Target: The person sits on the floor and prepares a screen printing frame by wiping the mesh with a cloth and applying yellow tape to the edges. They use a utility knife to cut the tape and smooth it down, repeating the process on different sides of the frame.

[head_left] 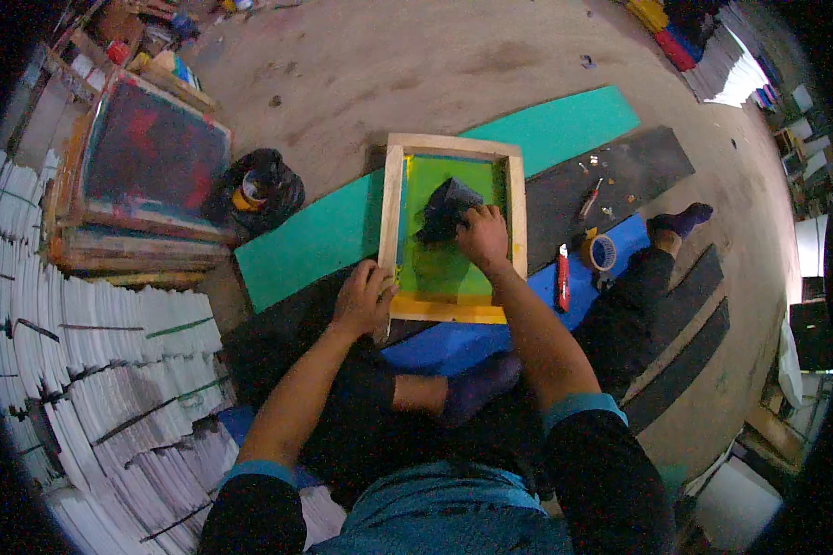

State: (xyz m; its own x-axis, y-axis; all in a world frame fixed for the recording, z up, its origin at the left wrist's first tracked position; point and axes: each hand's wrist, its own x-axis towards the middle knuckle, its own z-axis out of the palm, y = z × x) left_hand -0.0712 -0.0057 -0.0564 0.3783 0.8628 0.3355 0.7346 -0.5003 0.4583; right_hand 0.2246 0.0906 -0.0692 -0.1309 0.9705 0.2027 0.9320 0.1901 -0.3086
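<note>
A wooden screen-printing frame (516, 208) with green mesh (423, 180) lies in front of me, one yellow strip along its near side. My left hand (365, 301) is closed on the near left corner of the frame, its thumb side against the wood. Inside the frame, my right hand (484, 239) grips a crumpled black wad (447, 205) against the mesh; whether it is cloth or plastic I cannot tell. The fingertips of that hand are partly hidden by the wad.
Beneath the frame lie green (546, 120), black (652, 171) and blue (453, 344) strips. A red cutter (563, 277) and a tape roll (602, 252) rest to the right. Left are a black bag (282, 185), stacked frames (153, 153) and bundled paper (139, 356).
</note>
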